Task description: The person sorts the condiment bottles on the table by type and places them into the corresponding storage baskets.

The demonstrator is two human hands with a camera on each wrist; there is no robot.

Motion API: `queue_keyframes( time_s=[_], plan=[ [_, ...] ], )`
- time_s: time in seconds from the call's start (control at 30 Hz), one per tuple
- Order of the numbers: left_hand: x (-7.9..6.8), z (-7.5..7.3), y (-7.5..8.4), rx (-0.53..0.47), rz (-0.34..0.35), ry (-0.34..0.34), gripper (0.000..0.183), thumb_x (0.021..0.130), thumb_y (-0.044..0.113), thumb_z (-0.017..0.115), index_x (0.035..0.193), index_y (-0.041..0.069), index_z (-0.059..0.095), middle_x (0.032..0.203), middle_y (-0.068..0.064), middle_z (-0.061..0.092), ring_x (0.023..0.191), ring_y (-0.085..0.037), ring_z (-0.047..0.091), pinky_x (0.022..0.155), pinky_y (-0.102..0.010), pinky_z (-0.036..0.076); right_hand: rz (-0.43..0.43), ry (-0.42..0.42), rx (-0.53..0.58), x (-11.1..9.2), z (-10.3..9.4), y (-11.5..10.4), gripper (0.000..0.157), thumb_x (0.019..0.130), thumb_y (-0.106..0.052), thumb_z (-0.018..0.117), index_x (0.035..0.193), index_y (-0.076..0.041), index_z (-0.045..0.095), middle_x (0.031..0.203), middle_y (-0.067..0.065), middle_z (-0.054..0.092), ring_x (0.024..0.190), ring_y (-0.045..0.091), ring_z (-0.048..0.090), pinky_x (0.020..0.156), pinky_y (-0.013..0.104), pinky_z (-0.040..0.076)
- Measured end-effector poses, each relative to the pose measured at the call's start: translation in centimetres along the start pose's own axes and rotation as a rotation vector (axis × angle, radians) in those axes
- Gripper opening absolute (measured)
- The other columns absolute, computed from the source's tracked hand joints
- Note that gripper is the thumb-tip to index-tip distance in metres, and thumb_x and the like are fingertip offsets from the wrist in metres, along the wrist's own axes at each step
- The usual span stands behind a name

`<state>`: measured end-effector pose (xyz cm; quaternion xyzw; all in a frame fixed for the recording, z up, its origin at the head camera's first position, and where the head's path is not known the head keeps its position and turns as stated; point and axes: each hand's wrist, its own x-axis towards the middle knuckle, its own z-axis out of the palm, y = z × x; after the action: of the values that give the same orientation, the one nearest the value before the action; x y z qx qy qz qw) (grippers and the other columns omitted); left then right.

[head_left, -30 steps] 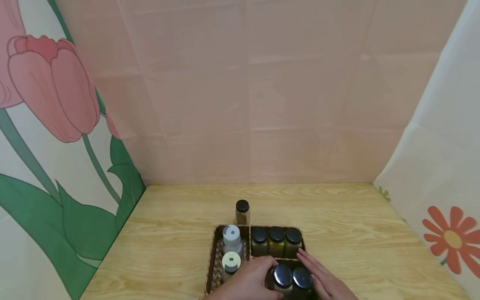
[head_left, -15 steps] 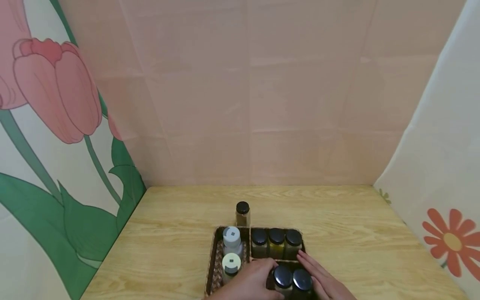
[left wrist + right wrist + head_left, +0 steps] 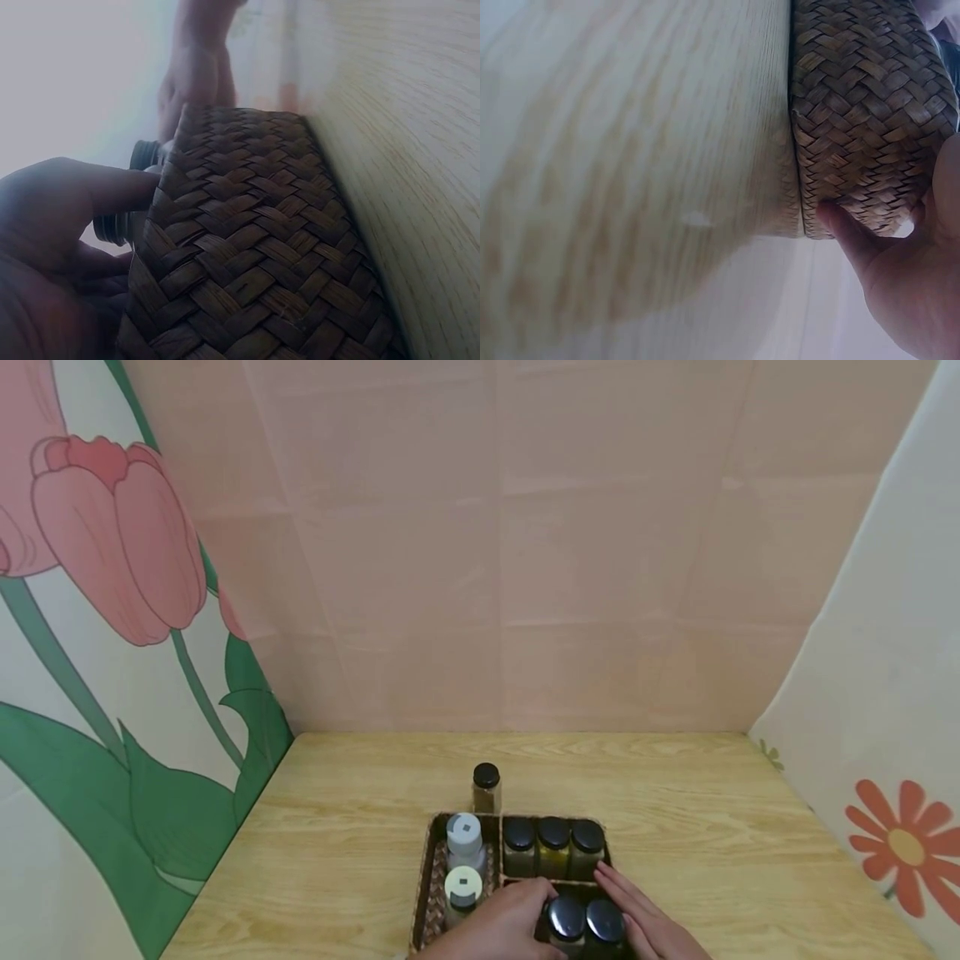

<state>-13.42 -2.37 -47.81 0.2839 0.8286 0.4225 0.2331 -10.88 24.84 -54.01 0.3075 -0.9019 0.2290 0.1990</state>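
Observation:
A dark woven basket (image 3: pixel 418 902) with divided compartments stands at the table's near edge. My left hand (image 3: pixel 504 917) reaches over it and holds a black-lidded jar (image 3: pixel 566 917) in the near right compartment; a second such jar (image 3: pixel 604 920) stands against it. The left thumb crosses the near rim between the two lids in the left wrist view. My right hand (image 3: pixel 654 925) holds the basket's right side, its fingers laid along the rim. In the right wrist view one digit (image 3: pixel 847 229) touches the woven wall low by the corner. The jars' lower parts are hidden.
Several black-lidded jars (image 3: pixel 553 843) fill the far right compartment. Two bottles, one with a white cap (image 3: pixel 463 832) and one with a pale greenish cap (image 3: pixel 462 885), stand in the left compartment. Behind the basket is a tall black-capped jar (image 3: pixel 486 787) on the wooden table (image 3: pixel 337 827).
The head view has shifted very slightly. Both hands, the basket and the jars keep almost the same places.

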Motion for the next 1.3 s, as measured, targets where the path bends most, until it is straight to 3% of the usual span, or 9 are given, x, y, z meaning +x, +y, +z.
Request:
queue_keyframes(
  time_s=[0.3,0.5,0.67,0.97,1.3],
  plan=[
    [0.2,0.1,-0.2,0.017,-0.001,-0.024,0.036,0.082,0.016,0.085,0.106,0.018,0.059,0.091,0.014,0.058,0.080,0.001,0.056,0.069,-0.020,0.049,0.022,-0.007,0.004,0.0,-0.1,-0.2,0.054,0.093,0.001,0.064,0.145,-0.011,0.055,0.154,-0.006,0.048,0.140,-0.018,0.021,0.093,0.010,0.047],
    [0.2,0.2,0.2,0.020,-0.002,-0.015,0.035,0.080,0.013,0.086,0.102,0.018,0.060,0.087,0.013,0.060,0.077,0.001,0.057,0.067,-0.020,0.049,0.004,0.011,0.037,-0.1,0.2,0.1,0.055,0.091,0.003,0.064,0.145,-0.009,0.055,0.152,0.001,0.050,0.141,-0.016,0.021,0.100,0.000,0.032],
    [0.0,0.3,0.4,-0.004,-0.015,-0.023,0.034,0.080,0.010,0.085,0.101,0.019,0.059,0.087,0.013,0.060,0.076,0.000,0.057,0.066,-0.020,0.049,-0.009,0.028,0.071,-0.4,0.8,0.8,0.059,0.091,0.004,0.063,0.147,-0.011,0.053,0.154,-0.001,0.048,0.142,-0.014,0.024,0.102,0.002,0.033],
    [0.0,0.3,0.7,0.094,-0.039,-0.007,0.033,0.082,0.017,0.085,0.102,0.019,0.058,0.084,0.013,0.059,0.072,0.000,0.056,0.064,-0.020,0.048,0.003,0.007,0.042,0.0,0.0,0.0,0.053,0.092,0.003,0.063,0.144,-0.007,0.056,0.149,0.006,0.053,0.142,-0.016,0.021,0.103,-0.001,0.026],
    [0.0,0.6,0.6,0.035,-0.062,-0.010,0.034,0.082,0.013,0.084,0.104,0.020,0.059,0.089,0.012,0.061,0.077,0.000,0.058,0.068,-0.022,0.050,-0.006,0.002,0.057,0.0,0.0,-0.1,0.054,0.092,0.004,0.063,0.145,-0.007,0.055,0.151,0.003,0.050,0.142,-0.016,0.022,0.102,-0.001,0.029]
  ],
)
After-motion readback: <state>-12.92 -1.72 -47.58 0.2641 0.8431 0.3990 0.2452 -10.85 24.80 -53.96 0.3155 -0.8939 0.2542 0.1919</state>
